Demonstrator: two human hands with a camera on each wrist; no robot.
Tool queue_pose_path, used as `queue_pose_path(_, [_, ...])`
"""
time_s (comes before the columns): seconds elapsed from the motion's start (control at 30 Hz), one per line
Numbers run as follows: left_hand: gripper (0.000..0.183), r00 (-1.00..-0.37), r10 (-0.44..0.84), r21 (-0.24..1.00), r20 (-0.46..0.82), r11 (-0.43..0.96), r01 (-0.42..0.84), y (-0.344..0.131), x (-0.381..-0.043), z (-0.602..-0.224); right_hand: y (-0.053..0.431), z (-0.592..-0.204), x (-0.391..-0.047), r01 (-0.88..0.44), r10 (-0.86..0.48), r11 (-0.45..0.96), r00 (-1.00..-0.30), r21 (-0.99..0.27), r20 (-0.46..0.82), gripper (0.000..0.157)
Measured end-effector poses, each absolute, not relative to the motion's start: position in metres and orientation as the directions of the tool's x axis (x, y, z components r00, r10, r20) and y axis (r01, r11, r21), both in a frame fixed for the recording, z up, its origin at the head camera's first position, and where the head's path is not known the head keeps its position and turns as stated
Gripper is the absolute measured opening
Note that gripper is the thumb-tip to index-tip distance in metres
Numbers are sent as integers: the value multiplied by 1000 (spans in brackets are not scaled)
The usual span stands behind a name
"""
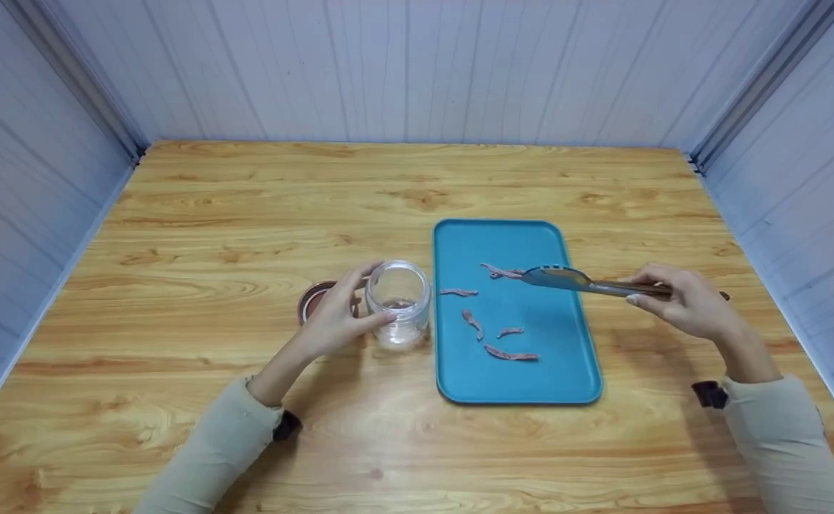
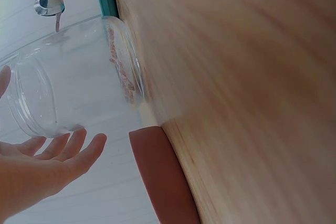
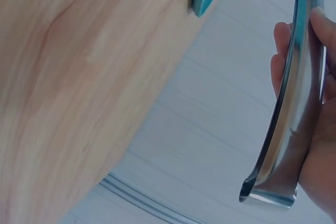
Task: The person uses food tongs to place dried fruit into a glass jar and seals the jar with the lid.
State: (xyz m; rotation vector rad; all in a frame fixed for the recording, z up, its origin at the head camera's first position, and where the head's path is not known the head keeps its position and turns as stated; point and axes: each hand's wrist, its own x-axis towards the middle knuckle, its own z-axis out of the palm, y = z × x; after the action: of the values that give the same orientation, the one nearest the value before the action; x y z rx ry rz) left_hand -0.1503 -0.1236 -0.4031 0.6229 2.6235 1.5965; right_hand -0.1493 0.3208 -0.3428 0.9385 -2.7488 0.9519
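Note:
My left hand (image 1: 333, 321) holds a clear jar (image 1: 404, 332), thumb on its near side and fingers round its far left side. The jar stands upright and uncapped on the table, and brownish strips (image 2: 119, 66) lie on its bottom in the left wrist view. My right hand (image 1: 685, 300) grips metal tongs (image 1: 617, 287), their handle (image 3: 294, 114) filling the right side of the right wrist view. At the tongs' tip is a pinkish-brown strip (image 1: 501, 271) resembling dried meat, above the blue tray (image 1: 510, 235). Several similar strips (image 1: 511, 355) lie scattered on the tray.
A reddish-brown lid (image 1: 310, 300) lies on the table left of the jar, partly hidden behind my left hand; its side (image 2: 163, 177) shows in the left wrist view. The wooden table (image 1: 260, 207) is bounded by pale panelled walls (image 1: 417, 71) at the back and both sides.

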Motion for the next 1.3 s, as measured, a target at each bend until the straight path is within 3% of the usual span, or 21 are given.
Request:
queue_pose_path(0.33, [70,-923,334,856,193,402,324,-124,-150,-404,307,-335,-153,-632,-571,536,-760,-560,311,21])
queue_pose_path(0.83, [72,-917,341,870,206,365,332,-124,-151,-405,272,-337,-170,-736,-671,370,-634,-567,384,25])
queue_pose_path(1.3, [71,-924,335,876,184,371,309,-122,-151,-403,241,-354,-190,-775,-702,371,-595,-512,391,23])
